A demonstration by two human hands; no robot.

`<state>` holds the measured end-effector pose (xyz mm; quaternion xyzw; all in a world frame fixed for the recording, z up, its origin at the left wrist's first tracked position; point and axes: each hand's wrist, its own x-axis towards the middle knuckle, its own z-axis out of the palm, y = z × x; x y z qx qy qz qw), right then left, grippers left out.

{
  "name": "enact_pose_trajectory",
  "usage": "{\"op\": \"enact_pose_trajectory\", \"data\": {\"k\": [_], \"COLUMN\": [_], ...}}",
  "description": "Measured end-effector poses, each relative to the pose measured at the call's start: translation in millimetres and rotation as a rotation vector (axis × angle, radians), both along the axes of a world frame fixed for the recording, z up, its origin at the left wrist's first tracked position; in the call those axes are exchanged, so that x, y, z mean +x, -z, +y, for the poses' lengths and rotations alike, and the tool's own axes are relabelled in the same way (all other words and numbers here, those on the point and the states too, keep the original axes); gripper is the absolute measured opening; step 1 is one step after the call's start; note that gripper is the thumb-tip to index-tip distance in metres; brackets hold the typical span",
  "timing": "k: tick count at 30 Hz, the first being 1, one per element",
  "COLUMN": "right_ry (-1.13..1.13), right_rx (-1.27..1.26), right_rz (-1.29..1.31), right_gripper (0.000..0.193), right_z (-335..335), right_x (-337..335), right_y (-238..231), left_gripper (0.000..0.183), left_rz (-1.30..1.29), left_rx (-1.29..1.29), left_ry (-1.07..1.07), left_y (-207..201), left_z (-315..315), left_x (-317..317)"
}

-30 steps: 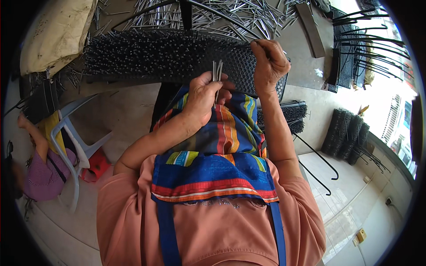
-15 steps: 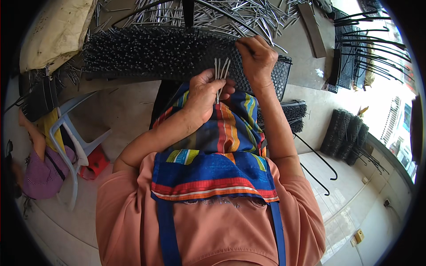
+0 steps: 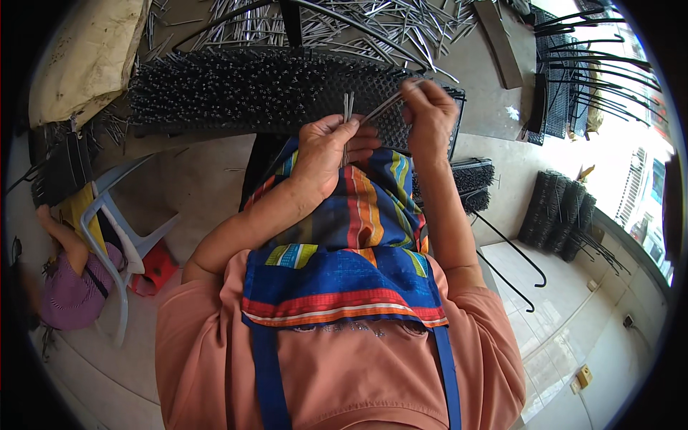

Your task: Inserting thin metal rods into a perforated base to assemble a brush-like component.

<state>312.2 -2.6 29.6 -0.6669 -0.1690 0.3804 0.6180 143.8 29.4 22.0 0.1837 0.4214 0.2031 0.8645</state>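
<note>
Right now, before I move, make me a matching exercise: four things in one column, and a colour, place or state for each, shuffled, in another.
Things:
1. Left grip
2. Right grip
3. Apron
4. Sack

Descriptions:
A. Tan, at the picture's upper left
B. Holding slanting metal
C. Blue, with coloured stripes
D. Holding strips that point up the picture

Pairs: 1-D, 2-B, 3-C, 4-A.

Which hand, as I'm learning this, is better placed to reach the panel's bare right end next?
Probably the right hand: it's nearer that end, while the left hand grips thin rods.
</note>
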Motion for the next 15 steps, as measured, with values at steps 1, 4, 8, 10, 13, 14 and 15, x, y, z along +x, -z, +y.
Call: {"op": "enact_pose_trajectory", "data": {"k": [1,4,8,10,13,14,15], "right_ry": [0.063,0.094,-0.02,-0.014,-0.016,-0.052,-0.08], "right_rx": [0.112,0.244,0.309,0.257,0.222,0.206,0.144], "right_rz": [-0.087,-0.527,-0.723,-0.665,-0.662,-0.71,-0.788], "right_gripper": [0.004,0.003,0.007,0.008,0.01,0.011,0.013], "right_z": [0,6,10,8,7,10,11], "right_x": [6,21,23,19,17,14,11], "right_y": [1,8,17,22,23,24,21], "left_gripper": [0.021,0.021,0.018,0.018,0.019,0.019,0.019], "left_rz": [0.002,0.045,0.004,0.008,0.0,0.002,0.003], "left_rx": [0.002,-0.044,-0.056,-0.056,-0.033,-0.031,-0.028], "left_ry": [-0.001,0.017,-0.016,-0.021,-0.018,-0.017,-0.016], "left_y": [0,1,2,5,0,0,0], "left_z": [-1,-8,-6,-4,-6,-5,-4], "left_x": [-1,1,3,2,6,6,7]}}
